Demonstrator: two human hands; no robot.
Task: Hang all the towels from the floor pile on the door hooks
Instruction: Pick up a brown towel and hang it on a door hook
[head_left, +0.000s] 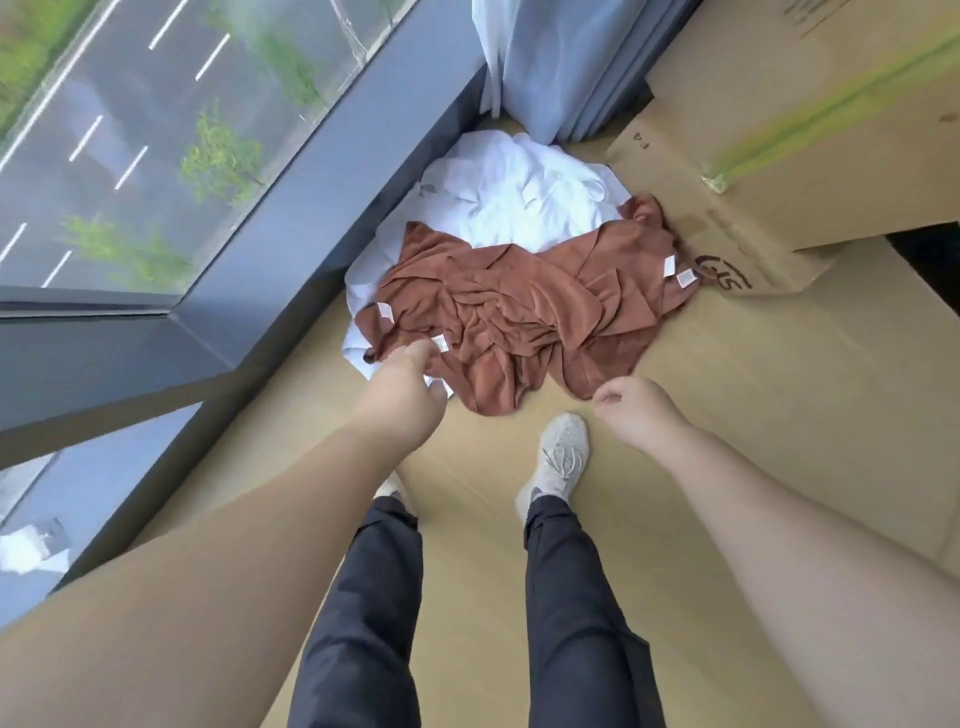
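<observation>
Your feed is bright, daylight only, coming in through the window (130, 130) at upper left. Shadows are soft and faint. The white towels (498, 202) are nearly blown out, with folds barely readable. Your left forearm (208, 571) reads darker than your right forearm (831, 571). The wide-angle lens stretches both at the bottom corners. The whole frame is slightly soft, with compression smear on the cardboard floor (753, 389).

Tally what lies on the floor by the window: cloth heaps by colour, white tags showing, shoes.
brown towel heap: 1
white cloth heap: 1
white tags showing on the brown: 4
shoes: 2
Total: 8
Single towels within each heap cannot be told apart.
</observation>
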